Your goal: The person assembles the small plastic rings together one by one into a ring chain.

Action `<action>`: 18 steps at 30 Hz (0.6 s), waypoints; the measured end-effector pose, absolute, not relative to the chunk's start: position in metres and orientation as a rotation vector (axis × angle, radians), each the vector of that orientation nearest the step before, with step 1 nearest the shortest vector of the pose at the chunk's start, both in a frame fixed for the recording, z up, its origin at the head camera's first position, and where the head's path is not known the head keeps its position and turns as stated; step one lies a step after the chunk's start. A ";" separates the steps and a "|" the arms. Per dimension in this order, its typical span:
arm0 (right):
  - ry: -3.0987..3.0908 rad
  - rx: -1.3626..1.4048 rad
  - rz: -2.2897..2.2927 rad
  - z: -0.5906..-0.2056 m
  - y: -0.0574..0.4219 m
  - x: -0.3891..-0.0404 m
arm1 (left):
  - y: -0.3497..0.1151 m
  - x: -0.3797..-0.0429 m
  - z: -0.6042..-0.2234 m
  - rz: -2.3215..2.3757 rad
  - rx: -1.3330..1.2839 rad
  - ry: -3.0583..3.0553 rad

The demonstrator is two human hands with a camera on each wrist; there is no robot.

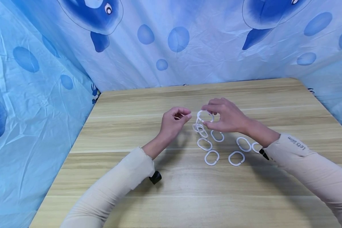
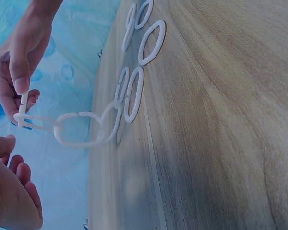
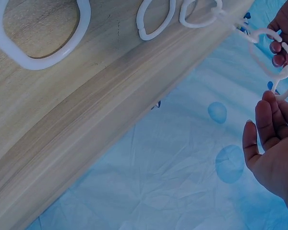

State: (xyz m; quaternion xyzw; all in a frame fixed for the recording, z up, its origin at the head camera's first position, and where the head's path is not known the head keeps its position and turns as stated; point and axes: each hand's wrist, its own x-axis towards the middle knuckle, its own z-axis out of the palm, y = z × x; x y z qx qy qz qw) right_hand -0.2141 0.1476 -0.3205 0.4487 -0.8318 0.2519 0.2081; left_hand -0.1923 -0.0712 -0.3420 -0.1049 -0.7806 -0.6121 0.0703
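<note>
left hand [image 1: 173, 124]: loosely curled, holding zilch (pretty near the chain [image 1: 199, 127])
right hand [image 1: 227, 115]: pinching the chain's top ring [image 1: 198, 115]

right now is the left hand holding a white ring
No, the left hand is apart from the linked rings that the right hand holds.

A rectangular table with a pale, streaked wood-grain top [image 1: 188, 196] carries six loose, white, oval, plastic-looking links [image 1: 205, 157] lying flat. Three are grouped near the middle; the other three lie to the right, the outermost partly hidden from the head view.
</note>
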 end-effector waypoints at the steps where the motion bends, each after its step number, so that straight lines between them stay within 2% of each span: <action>1: -2.317 1.250 0.701 -0.320 0.148 -0.214 | -0.071 -0.192 -0.342 -1.842 -0.335 -2.344; 13: -2.345 1.265 0.729 -0.322 0.147 -0.213 | -0.066 -0.185 -0.340 -1.586 -0.720 -2.406; 18: -2.380 1.295 0.803 -0.321 0.146 -0.210 | -0.066 -0.186 -0.342 -1.496 -0.768 -2.388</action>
